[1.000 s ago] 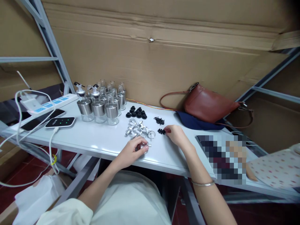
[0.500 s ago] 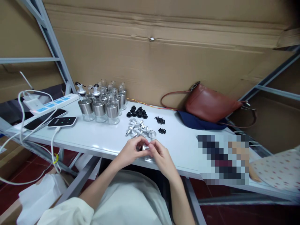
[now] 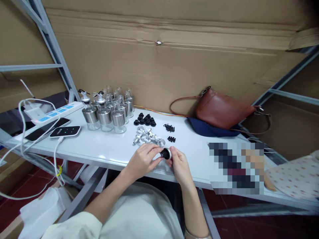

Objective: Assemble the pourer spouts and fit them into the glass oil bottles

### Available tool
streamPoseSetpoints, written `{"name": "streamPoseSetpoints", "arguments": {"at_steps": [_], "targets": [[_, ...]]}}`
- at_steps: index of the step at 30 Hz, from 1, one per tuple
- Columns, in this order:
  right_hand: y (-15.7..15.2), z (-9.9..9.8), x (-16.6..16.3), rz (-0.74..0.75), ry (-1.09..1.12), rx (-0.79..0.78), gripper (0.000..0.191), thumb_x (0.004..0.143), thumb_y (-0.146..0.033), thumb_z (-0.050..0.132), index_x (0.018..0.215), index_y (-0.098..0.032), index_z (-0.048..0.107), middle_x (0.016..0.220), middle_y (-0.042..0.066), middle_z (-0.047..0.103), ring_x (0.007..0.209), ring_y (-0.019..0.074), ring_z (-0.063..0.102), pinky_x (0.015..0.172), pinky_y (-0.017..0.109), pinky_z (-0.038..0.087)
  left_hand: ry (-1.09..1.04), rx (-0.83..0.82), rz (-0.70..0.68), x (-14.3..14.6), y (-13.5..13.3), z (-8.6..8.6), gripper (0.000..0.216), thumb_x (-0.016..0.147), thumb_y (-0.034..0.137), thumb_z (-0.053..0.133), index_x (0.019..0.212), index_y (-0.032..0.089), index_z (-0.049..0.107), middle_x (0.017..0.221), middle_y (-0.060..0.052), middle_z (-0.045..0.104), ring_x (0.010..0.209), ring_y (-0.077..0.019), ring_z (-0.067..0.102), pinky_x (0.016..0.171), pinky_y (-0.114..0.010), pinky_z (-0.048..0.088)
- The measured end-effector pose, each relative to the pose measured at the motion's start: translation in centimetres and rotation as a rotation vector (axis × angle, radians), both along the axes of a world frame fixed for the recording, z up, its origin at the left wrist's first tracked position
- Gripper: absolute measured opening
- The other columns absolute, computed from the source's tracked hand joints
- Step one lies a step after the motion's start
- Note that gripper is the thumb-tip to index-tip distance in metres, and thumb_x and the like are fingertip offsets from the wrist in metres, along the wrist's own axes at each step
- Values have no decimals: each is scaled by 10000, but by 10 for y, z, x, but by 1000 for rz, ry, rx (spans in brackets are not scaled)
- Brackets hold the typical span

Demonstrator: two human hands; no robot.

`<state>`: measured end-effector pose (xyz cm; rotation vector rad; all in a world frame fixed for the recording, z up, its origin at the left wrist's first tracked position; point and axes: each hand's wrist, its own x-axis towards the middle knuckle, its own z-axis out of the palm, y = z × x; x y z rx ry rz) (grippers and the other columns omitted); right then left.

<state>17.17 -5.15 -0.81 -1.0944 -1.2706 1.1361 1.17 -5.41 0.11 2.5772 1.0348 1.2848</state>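
Between my hands, over the table's front edge, is a bottle pourer (image 3: 165, 153) with a ribbed black stopper and a silver rim. My left hand (image 3: 144, 159) pinches the stopper from the left. My right hand (image 3: 179, 163) grips the silver rim side, its thumb up along the edge. Just beyond lie several loose silver pourer tops (image 3: 147, 135). Behind them sits a cluster of black rubber stoppers (image 3: 145, 119). Small black flip caps (image 3: 169, 127) and a group of tiny black pieces (image 3: 171, 139) lie to their right.
Glass bottles with steel sleeves (image 3: 118, 119) stand at the back left, two of them with pourers fitted. A power strip (image 3: 59, 112), a phone and a white-cased device (image 3: 65, 131) with cables lie at left. At right, a brown handbag (image 3: 221, 111) rests on dark blue cloth (image 3: 209, 128).
The pourer has turned so its black ribbed stopper now faces left and shows plainly. My hands have shifted slightly right, and the view has moved a little.
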Motion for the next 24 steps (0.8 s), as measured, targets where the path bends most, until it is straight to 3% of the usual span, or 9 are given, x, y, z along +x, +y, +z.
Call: {"name": "streamPoseSetpoints", "arguments": {"at_steps": [3, 9, 14, 19, 24], "targets": [[0, -1, 0, -22, 38, 5, 468, 793, -627, 522, 624, -205, 412, 450, -91, 326, 419, 74, 256, 437, 224, 212, 71, 83, 23, 2, 5, 6, 259, 903, 301, 480, 1062, 127, 589, 991, -133, 663, 909, -231, 628, 795, -370, 482], [0, -4, 2, 88, 80, 53, 450, 865, -574, 460, 627, -198, 402, 488, -73, 368, 464, 81, 326, 497, 236, 257, 108, 30, 3, 6, 16, 10, 256, 936, 274, 379, 1083, 143, 543, 1012, -121, 653, 960, -218, 614, 832, -352, 469], [-3, -5, 6, 175, 109, 24, 440, 860, -547, 501, 615, -195, 402, 478, -71, 368, 457, 80, 308, 490, 244, 231, 197, 74, -53, 5, 20, 7, 294, 954, 330, 293, 1059, 140, 492, 912, -108, 652, 834, -215, 620, 741, -350, 485], [-5, -4, 7, 316, 187, -5, 398, 873, -551, 474, 703, -191, 458, 530, -52, 417, 492, 93, 344, 503, 248, 246, 147, 184, -75, 2, 20, 5, 369, 968, 430, 216, 1003, 160, 465, 834, -73, 643, 723, -169, 602, 666, -290, 455], [-4, -4, 6, 339, 157, 15, 407, 869, -545, 486, 672, -194, 425, 517, -61, 371, 479, 84, 315, 488, 243, 231, 169, 210, -37, 3, 20, 5, 373, 978, 396, 212, 933, 146, 485, 771, -54, 636, 675, -154, 581, 634, -272, 403]]}}
